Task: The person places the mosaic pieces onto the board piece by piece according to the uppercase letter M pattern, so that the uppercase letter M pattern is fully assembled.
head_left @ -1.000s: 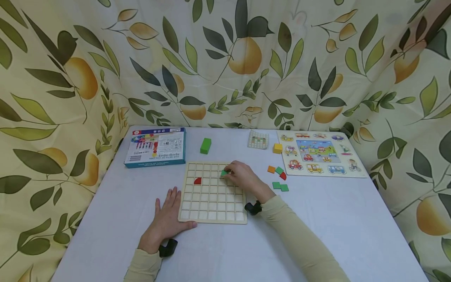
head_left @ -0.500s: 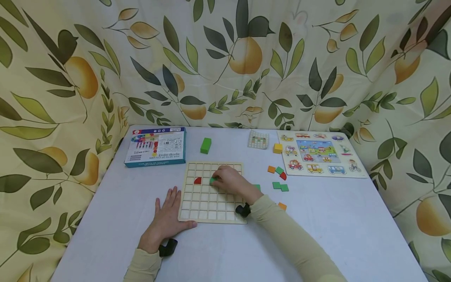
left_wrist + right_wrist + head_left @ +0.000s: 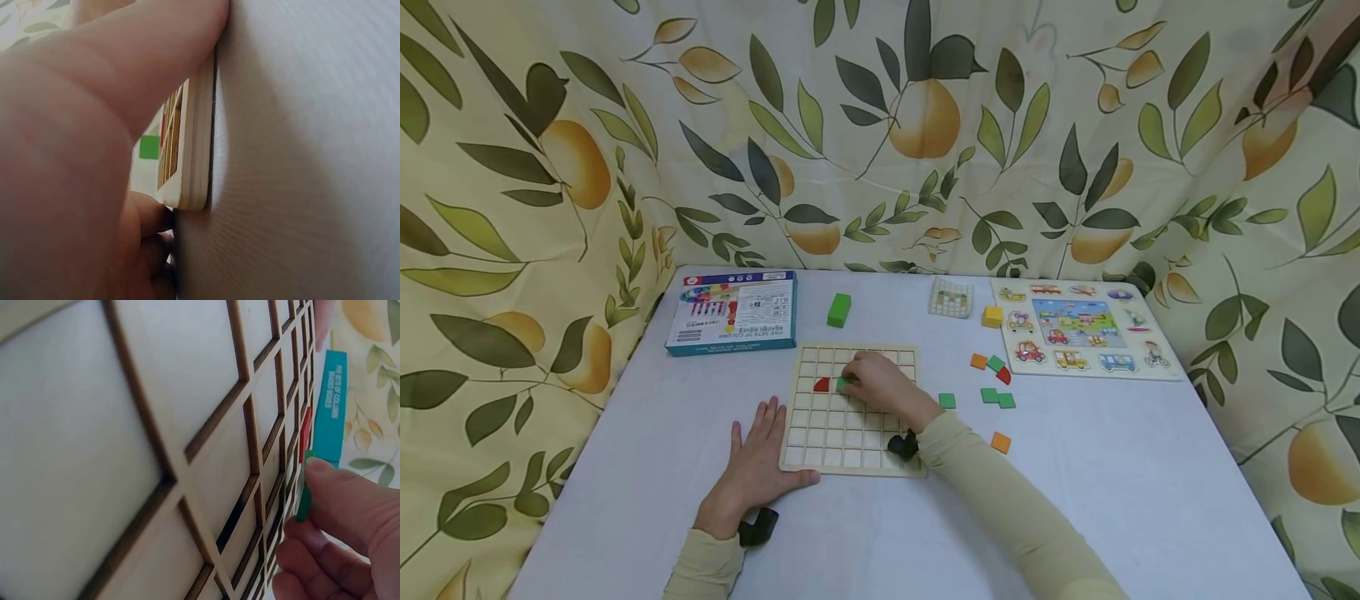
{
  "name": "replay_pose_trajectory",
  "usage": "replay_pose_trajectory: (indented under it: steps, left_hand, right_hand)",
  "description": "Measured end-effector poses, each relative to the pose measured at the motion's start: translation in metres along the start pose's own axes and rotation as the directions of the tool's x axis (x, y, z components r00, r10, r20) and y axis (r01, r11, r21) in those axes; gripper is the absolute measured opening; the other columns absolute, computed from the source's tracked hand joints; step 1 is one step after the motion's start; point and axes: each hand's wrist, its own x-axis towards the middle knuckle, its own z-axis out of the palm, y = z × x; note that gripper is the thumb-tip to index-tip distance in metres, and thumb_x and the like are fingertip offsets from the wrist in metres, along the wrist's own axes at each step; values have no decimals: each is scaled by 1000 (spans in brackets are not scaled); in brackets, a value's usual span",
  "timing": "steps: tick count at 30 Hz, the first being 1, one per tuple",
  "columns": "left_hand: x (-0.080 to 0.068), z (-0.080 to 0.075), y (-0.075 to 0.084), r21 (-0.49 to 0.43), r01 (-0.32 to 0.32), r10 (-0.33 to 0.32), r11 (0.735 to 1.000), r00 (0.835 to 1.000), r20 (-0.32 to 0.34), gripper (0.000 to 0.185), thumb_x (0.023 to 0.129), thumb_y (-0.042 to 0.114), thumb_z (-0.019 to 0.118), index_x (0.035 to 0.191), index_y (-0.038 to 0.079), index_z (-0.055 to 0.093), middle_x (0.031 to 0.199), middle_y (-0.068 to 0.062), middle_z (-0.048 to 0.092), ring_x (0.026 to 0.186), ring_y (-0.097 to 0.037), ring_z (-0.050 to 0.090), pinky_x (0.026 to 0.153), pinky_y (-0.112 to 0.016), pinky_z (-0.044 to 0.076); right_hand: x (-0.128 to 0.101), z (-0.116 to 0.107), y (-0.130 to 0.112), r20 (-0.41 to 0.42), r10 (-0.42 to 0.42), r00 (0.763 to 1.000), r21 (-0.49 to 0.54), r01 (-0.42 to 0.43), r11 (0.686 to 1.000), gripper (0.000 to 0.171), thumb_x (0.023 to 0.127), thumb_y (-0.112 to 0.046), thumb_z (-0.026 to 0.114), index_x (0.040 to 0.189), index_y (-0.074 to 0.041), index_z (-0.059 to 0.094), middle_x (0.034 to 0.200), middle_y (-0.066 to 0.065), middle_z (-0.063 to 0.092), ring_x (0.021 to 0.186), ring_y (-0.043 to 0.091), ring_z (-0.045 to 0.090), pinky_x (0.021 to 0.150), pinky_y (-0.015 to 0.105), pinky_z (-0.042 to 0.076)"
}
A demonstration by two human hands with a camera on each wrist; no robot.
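Green tile (image 3: 843, 384): on grid board (image 3: 851, 442), just beside red piece (image 3: 822, 385).
Right hand (image 3: 883, 385): pinches tile.
Left hand (image 3: 752, 472): flat, steadying board edge.
Box (image 3: 732, 312): spine apparently reads "FIVE SETS OF COLUMN".

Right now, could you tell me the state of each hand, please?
Left hand: open, resting flat against the wooden grid board.
Right hand: pinching a green tile.

Green tile (image 3: 304, 500) pinched over grid board (image 3: 187, 450)
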Motion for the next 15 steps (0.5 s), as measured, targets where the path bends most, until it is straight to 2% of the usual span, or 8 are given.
replay_pose_trajectory:
  steps: [15]
  left_hand:
    - [0,0,0,5,-1,1,1000,1000,-2,126,69,74,70,154,-3,17,161,-19,7,147,-35,-2,108,-65,-8]
  right_hand:
    - [8,10,1,-15,-11,1000,-22,11,1000,18,91,-18,72,104,-6,75,92,1,62,84,15,55,78,30,47]
